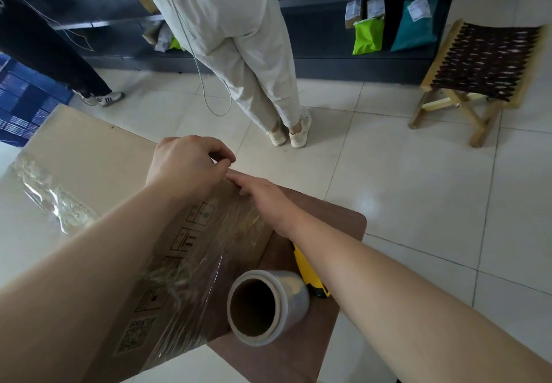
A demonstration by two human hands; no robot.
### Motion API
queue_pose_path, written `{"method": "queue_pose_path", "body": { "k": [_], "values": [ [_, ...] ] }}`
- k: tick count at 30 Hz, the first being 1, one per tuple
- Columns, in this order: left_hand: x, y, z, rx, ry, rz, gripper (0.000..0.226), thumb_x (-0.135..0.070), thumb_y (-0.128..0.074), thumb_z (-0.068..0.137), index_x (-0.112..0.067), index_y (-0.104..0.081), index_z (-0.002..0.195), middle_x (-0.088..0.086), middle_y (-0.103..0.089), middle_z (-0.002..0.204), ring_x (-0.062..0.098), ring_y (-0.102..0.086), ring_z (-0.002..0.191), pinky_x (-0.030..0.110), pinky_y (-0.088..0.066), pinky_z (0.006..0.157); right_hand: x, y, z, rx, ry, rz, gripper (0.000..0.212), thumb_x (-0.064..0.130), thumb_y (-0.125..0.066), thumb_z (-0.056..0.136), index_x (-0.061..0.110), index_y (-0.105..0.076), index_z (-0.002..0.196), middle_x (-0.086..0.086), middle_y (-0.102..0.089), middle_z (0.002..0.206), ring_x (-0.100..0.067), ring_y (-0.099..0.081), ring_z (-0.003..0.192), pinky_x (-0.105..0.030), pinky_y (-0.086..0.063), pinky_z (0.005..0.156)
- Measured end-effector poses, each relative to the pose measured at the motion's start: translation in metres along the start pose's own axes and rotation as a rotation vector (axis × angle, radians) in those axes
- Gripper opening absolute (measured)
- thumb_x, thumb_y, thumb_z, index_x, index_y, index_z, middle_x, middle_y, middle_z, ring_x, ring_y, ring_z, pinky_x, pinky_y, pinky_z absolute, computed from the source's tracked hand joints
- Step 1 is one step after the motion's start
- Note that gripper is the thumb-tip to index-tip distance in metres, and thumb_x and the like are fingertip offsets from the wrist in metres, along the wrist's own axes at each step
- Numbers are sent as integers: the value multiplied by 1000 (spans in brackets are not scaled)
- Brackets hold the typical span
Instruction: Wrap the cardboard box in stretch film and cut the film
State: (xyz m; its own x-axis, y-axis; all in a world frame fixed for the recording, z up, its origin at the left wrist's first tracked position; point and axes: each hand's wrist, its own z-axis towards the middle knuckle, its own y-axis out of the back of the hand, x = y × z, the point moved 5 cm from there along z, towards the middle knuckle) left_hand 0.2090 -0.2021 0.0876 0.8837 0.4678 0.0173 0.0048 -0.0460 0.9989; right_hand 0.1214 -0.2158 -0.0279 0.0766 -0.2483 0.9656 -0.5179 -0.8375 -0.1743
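A large cardboard box [98,155] lies on a small brown table [334,224], with clear stretch film [209,251] wound around its near end and another band further left. My left hand [186,167] pinches the film at the box's far top corner. Beside it, my right hand [263,200] lies flat on the film with fingers extended. The stretch film roll [265,308] stands on the table against the box, still joined to the wrap. A yellow cutter [307,272] lies next to the roll, partly under my right forearm.
One person in light trousers [239,54] stands just beyond the box, and another in dark trousers [50,51] is at the left. Dark shelves with parcels [367,33] line the back. A folding wooden stool [475,75] stands at the right on the tiled floor.
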Motion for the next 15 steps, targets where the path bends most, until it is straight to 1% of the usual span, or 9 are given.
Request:
{"method": "queue_pose_path", "body": {
  "k": [2, 4, 5, 7, 9, 11, 12, 14, 15],
  "values": [
    [0, 1, 0, -10, 10, -24, 15, -36, -56, 84, -43, -70, 85, -22, -61, 75, 15, -57, 100, 28, -40, 87, 0, 0, 0, -28, -27, 51, 40, 21, -32, 102, 23, -62, 128, 3, -63, 127, -7, -54, 113, -26, -39, 102],
    [1, 1, -1, -6, 18, -67, 15, -36, -57, 84, -43, -70, 84, -21, -63, 77, 14, -58, 99, 30, -43, 89, -2, 0, 1, -19, -56, 79, 35, 26, -32, 103, 27, -64, 118, 19, -63, 107, 8, -53, 99, -14, -40, 90],
    [2, 2, -2, -9, 21, -106, 14, -36, -58, 84, -43, -70, 85, -21, -66, 79, 13, -59, 97, 31, -45, 89, -1, -2, 0, -1, -70, 54, 36, 28, -30, 104, 28, -62, 121, 20, -61, 105, 10, -52, 96, -9, -36, 84],
    [2, 8, -5, -20, 32, -247, 14, -34, -60, 86, -38, -71, 92, -20, -67, 85, 5, -59, 92, 28, -46, 87, 0, -5, -4, 20, -72, 22, 40, 32, -30, 103, 27, -55, 134, 10, -59, 127, -1, -52, 116, -14, -33, 92],
    [0, 19, -11, -28, 65, -407, 19, -31, -60, 89, -30, -71, 104, -20, -65, 97, 0, -56, 96, 23, -42, 89, 3, -7, -10, 55, -75, -54, 48, 30, -37, 96, 31, -44, 143, 7, -46, 146, -11, -39, 136, -24, -29, 105],
    [1, 32, -19, -71, 109, -495, 24, -30, -59, 90, -26, -70, 111, -19, -63, 108, 2, -55, 103, 22, -39, 92, 8, -5, -18, 73, -113, -119, 54, 33, -44, 90, 36, -40, 144, 9, -41, 150, -13, -35, 139, -33, -28, 114],
    [3, 38, -22, -97, 124, -510, 26, -29, -58, 90, -25, -70, 113, -17, -65, 111, 4, -56, 104, 22, -39, 92, 13, -2, -21, 56, -141, -126, 55, 41, -46, 91, 39, -37, 145, 9, -39, 151, -14, -35, 140, -37, -29, 114],
    [10, 50, -35, -110, 138, -510, 27, -26, -58, 90, -23, -70, 113, -12, -68, 113, 4, -58, 100, 21, -39, 90, 26, 5, -29, 29, -174, -152, 58, 45, -51, 92, 39, -32, 147, 8, -36, 153, -15, -38, 137, -31, -35, 109],
    [15, 56, -44, -104, 160, -530, 26, -25, -59, 90, -21, -70, 112, -9, -70, 111, 5, -59, 97, 20, -39, 88, 37, 7, -35, 14, -161, -220, 57, 35, -51, 93, 36, -33, 147, 8, -37, 153, -12, -41, 134, -22, -37, 101]
  ]
}}
